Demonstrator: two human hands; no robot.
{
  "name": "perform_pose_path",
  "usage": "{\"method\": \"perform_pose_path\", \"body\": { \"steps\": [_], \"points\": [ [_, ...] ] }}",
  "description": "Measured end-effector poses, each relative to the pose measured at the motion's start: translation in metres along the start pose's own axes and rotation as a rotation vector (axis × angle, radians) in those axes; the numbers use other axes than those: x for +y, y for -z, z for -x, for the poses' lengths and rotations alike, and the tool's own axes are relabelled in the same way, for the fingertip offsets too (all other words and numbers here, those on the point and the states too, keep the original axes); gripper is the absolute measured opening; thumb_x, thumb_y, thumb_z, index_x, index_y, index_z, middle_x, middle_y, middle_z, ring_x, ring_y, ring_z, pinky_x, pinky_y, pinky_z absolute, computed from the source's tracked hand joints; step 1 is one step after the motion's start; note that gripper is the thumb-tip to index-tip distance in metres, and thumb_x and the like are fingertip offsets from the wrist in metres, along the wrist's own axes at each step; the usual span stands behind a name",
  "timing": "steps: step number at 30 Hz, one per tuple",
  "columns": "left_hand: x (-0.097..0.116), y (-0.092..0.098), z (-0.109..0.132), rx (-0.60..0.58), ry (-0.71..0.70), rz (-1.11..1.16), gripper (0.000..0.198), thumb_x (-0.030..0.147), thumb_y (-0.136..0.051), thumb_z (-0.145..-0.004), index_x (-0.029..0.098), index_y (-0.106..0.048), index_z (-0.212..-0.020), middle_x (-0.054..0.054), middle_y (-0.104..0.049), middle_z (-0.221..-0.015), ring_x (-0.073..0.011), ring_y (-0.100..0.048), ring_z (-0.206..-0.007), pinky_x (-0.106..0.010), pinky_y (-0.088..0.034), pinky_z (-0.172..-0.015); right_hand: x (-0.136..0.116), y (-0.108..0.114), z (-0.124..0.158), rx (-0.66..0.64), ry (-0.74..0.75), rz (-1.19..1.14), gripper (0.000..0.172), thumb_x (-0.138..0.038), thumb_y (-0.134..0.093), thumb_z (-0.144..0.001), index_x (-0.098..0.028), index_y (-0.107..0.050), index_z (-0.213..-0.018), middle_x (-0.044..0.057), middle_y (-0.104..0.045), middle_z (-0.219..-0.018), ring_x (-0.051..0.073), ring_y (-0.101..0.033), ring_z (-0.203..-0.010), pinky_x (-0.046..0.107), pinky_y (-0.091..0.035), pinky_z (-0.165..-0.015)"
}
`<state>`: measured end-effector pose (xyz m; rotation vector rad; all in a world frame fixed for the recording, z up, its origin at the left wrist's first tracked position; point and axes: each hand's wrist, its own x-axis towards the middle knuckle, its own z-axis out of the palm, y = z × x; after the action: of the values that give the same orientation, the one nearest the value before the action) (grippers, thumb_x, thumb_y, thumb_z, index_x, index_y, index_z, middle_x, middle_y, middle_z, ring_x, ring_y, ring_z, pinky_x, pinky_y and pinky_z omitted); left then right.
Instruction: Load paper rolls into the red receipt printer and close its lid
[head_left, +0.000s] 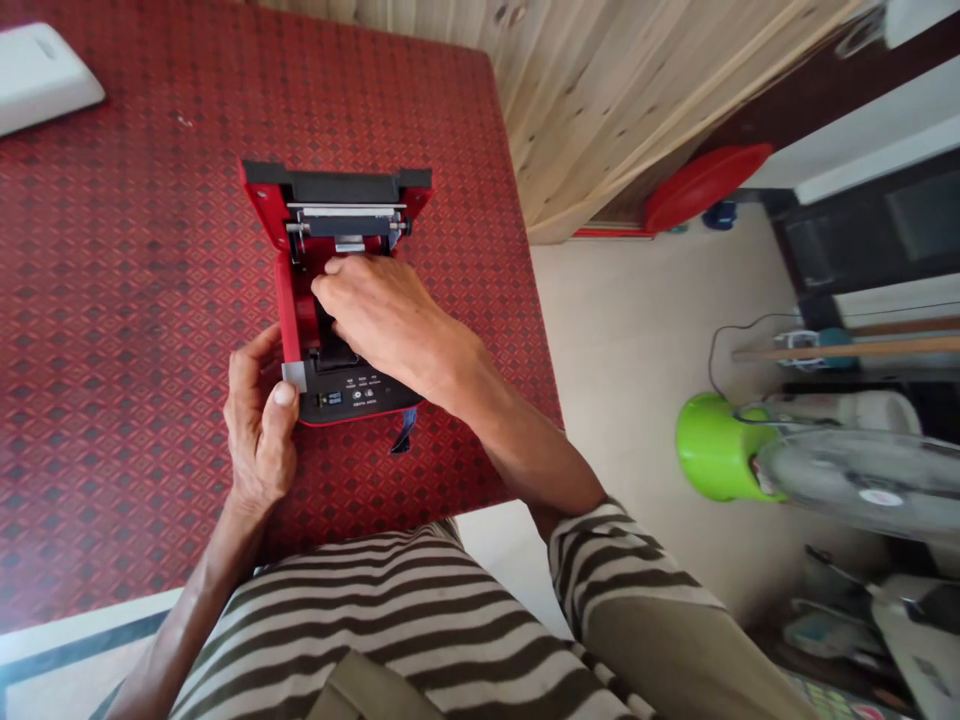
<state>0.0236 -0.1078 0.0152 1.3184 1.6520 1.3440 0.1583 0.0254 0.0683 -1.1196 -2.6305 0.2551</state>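
Note:
A red and black label printer [360, 385] stands on the patterned table with its lid [341, 188] raised, showing a roller and a metal bar inside. At the front left corner, my left hand [259, 420] grips the printer, thumb on a pale grey patch and fingers along the side. My right hand [390, 315] reaches into the open compartment from the right, its fingers curled. The fingertips are partly hidden, so what they hold, if anything, cannot be made out. A short dark strip [405, 432] sticks out from under the printer's front edge.
The red table [150, 250] ends just right of the printer. A white object [45, 75] lies at its far left. Beyond a wooden panel [600, 100], the floor holds a green bucket [709, 448], a fan [862, 485] and a red basin [705, 185].

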Motion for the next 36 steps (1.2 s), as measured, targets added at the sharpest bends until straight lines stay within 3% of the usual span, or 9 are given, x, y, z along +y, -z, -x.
{"method": "perform_pose_path", "body": {
  "steps": [3,5,8,12,15,18,24,30,36],
  "points": [
    [0.001,-0.001,-0.001,0.006,-0.004,0.004,0.056,0.059,-0.047,-0.097,0.026,-0.059,-0.14,-0.007,-0.068,-0.122,-0.0258,-0.063,-0.113,-0.041,-0.049,-0.1,-0.006,0.022,0.003,-0.243,0.048,0.113,0.013,-0.017,-0.061,-0.098,-0.018,-0.071,-0.107,0.008,-0.075,-0.106,0.025,-0.073,-0.092,0.037,-0.057,-0.074],
    [0.002,-0.002,0.0,0.004,-0.012,0.007,0.055,0.057,-0.047,-0.097,0.026,-0.059,-0.141,-0.007,-0.067,-0.124,-0.0248,-0.062,-0.112,-0.039,-0.05,-0.097,-0.012,0.038,0.009,-0.246,0.012,0.131,0.017,-0.017,-0.06,-0.098,-0.017,-0.069,-0.112,0.008,-0.074,-0.108,0.026,-0.073,-0.095,0.037,-0.057,-0.074],
    [0.002,0.0,0.0,-0.016,-0.005,0.004,0.057,0.059,-0.045,-0.097,0.026,-0.057,-0.143,-0.008,-0.065,-0.125,-0.0257,-0.061,-0.111,-0.041,-0.049,-0.096,-0.011,0.059,0.026,-0.14,0.007,0.028,0.018,-0.019,-0.065,-0.095,-0.017,-0.069,-0.113,0.004,-0.073,-0.108,0.022,-0.072,-0.095,0.033,-0.057,-0.076],
    [-0.003,0.007,0.0,-0.122,-0.03,-0.031,0.083,0.077,-0.052,-0.084,0.028,-0.047,-0.152,-0.011,-0.058,-0.129,-0.0321,-0.056,-0.113,-0.048,-0.047,-0.097,0.019,0.071,0.057,0.15,-0.045,-0.224,0.021,-0.022,-0.076,-0.089,-0.019,-0.069,-0.109,0.0,-0.074,-0.1,0.013,-0.067,-0.074,0.028,-0.056,-0.068],
    [-0.005,0.012,-0.003,-0.184,-0.104,-0.12,0.103,0.075,-0.075,-0.067,0.031,-0.042,-0.154,-0.012,-0.051,-0.14,-0.037,-0.048,-0.125,-0.052,-0.044,-0.105,0.054,0.053,0.073,0.31,-0.225,-0.313,0.023,-0.027,-0.073,-0.091,-0.023,-0.063,-0.111,-0.002,-0.073,-0.094,0.012,-0.064,-0.068,0.027,-0.054,-0.06],
    [-0.006,0.012,-0.007,-0.196,-0.145,-0.228,0.107,0.061,-0.087,-0.063,0.032,-0.039,-0.154,-0.013,-0.048,-0.145,-0.0378,-0.045,-0.131,-0.055,-0.041,-0.11,0.082,0.018,0.075,0.38,-0.34,-0.439,0.023,-0.03,-0.07,-0.092,-0.024,-0.059,-0.111,-0.002,-0.072,-0.096,0.012,-0.065,-0.074,0.026,-0.053,-0.063],
    [-0.013,0.01,-0.009,-0.148,-0.247,-0.411,0.111,0.057,-0.091,-0.059,0.029,-0.038,-0.153,-0.014,-0.053,-0.142,-0.0375,-0.052,-0.128,-0.057,-0.046,-0.108,0.094,-0.035,0.06,0.385,-0.473,-0.707,0.023,-0.031,-0.073,-0.085,-0.022,-0.058,-0.101,-0.004,-0.069,-0.088,0.011,-0.062,-0.068,0.026,-0.051,-0.065],
    [-0.018,0.01,-0.011,-0.118,-0.304,-0.483,0.113,0.067,-0.087,-0.061,0.025,-0.04,-0.154,-0.016,-0.059,-0.135,-0.0365,-0.057,-0.12,-0.056,-0.051,-0.101,0.088,-0.047,0.054,0.348,-0.469,-0.687,0.023,-0.04,-0.069,-0.09,-0.023,-0.057,-0.1,-0.003,-0.069,-0.091,0.013,-0.063,-0.073,0.03,-0.054,-0.074],
    [-0.014,0.007,-0.007,-0.112,-0.264,-0.472,0.105,0.062,-0.088,-0.063,0.026,-0.044,-0.151,-0.016,-0.057,-0.138,-0.0369,-0.055,-0.125,-0.057,-0.051,-0.104,0.087,-0.049,0.048,0.276,-0.423,-0.585,0.023,-0.04,-0.065,-0.095,-0.024,-0.056,-0.11,0.004,-0.072,-0.113,0.019,-0.069,-0.103,0.035,-0.057,-0.091]
  ]
}}
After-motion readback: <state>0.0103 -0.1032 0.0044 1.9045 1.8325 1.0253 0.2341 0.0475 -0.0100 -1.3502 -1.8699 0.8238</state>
